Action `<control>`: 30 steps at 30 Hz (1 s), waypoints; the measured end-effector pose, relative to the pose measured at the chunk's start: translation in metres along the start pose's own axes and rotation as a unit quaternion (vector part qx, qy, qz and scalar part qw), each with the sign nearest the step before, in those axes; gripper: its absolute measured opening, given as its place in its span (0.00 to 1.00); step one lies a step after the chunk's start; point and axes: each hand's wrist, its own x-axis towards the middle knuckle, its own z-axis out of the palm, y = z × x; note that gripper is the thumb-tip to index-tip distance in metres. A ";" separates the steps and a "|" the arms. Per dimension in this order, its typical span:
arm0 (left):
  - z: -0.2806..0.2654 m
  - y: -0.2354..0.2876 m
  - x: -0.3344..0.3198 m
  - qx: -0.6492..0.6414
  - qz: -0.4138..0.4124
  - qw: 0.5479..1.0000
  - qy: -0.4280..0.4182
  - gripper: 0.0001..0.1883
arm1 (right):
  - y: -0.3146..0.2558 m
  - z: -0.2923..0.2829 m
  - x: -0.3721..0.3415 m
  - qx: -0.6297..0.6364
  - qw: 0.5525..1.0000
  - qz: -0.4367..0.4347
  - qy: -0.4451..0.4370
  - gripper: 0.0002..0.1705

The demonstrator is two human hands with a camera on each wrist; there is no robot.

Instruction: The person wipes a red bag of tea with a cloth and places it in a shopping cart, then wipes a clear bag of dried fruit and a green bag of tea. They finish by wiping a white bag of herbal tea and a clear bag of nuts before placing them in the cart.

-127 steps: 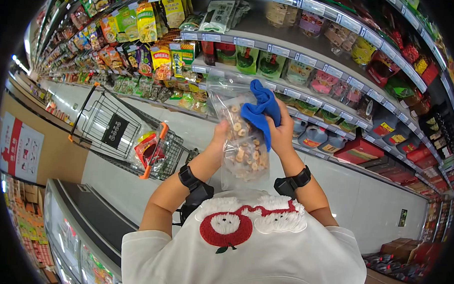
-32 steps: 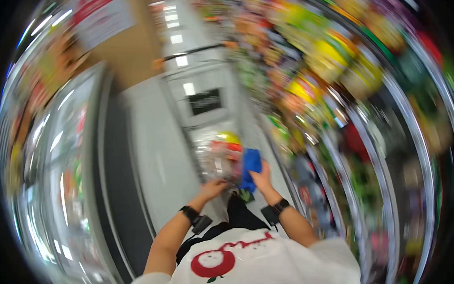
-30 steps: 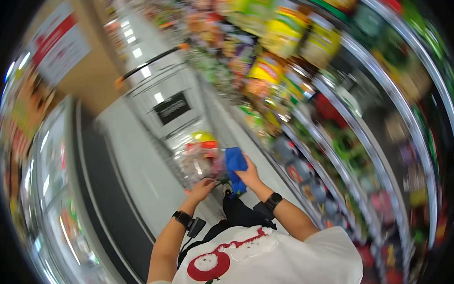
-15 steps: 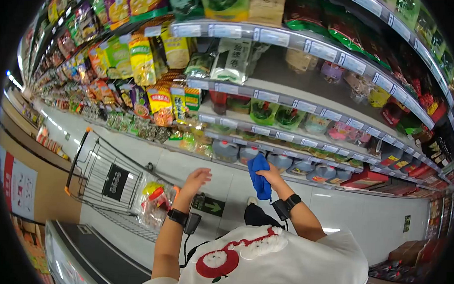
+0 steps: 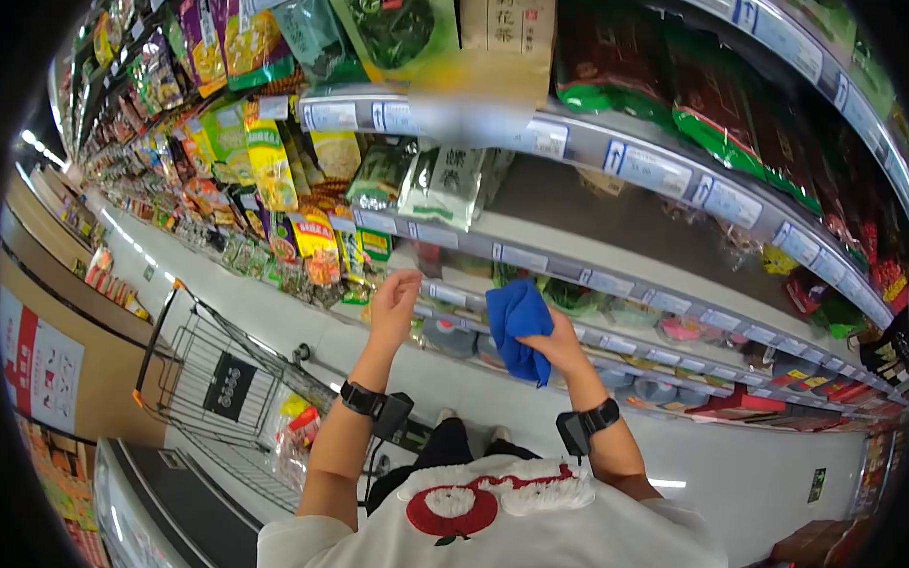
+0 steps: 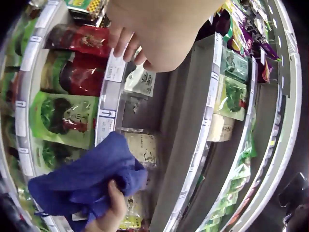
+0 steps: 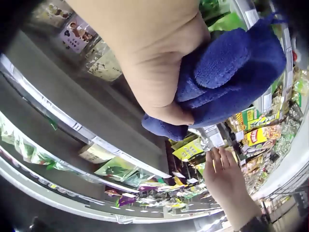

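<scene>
A blue cloth (image 5: 519,329) hangs bunched in the right hand (image 5: 555,346), whose thumb presses into its folds; the right wrist view shows the cloth (image 7: 231,72) large beside the palm, other fingers hidden behind it. Left of it, the left hand (image 5: 396,304) is raised and holds nothing, fingers slightly bent. In the left wrist view the left hand (image 6: 145,36) is before the shelves, with the cloth (image 6: 89,181) lower down. Both hands are in front of a shelf with silver-white packets (image 5: 444,184).
A shopping cart (image 5: 211,376) with bagged goods (image 5: 295,434) stands at the left on the tiled floor. Shelf edges with price labels (image 5: 629,170) run across the front and right. A freezer cabinet (image 5: 156,504) is at the lower left.
Against half a second ago, both hands are higher and nearer the shelves, and the shelves appear closer. Earlier, both hands held a clear bag of dried slices; neither holds it now. The cloth remains in the right hand.
</scene>
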 end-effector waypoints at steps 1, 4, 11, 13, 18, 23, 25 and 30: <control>0.001 0.007 0.009 0.048 0.012 0.998 0.025 0.11 | -0.002 0.004 0.007 0.019 1.000 -0.011 -0.004 0.28; -0.006 0.018 0.039 0.150 0.122 0.981 0.030 0.13 | -0.011 0.012 0.035 0.026 0.999 -0.033 -0.025 0.29; -0.014 0.022 0.131 0.266 0.181 0.947 0.008 0.25 | -0.039 0.033 0.120 0.088 0.992 -0.047 0.073 0.22; -0.014 0.035 0.151 0.286 0.163 0.944 -0.037 0.30 | -0.044 0.041 0.139 0.109 0.988 -0.051 0.101 0.20; -0.011 0.016 0.180 0.201 0.133 0.967 -0.083 0.30 | -0.057 0.051 0.165 0.151 0.980 0.042 0.122 0.13; -0.002 0.027 0.179 0.092 0.060 0.988 -0.109 0.26 | -0.060 0.056 0.174 0.177 0.970 0.085 0.143 0.12; 0.001 0.028 0.179 -0.002 0.016 0.991 -0.132 0.24 | -0.062 0.054 0.172 0.181 0.968 0.068 0.163 0.12; 0.004 0.045 0.158 -0.187 -0.122 0.957 -0.184 0.16 | -0.085 0.046 0.152 0.166 0.976 0.035 0.138 0.12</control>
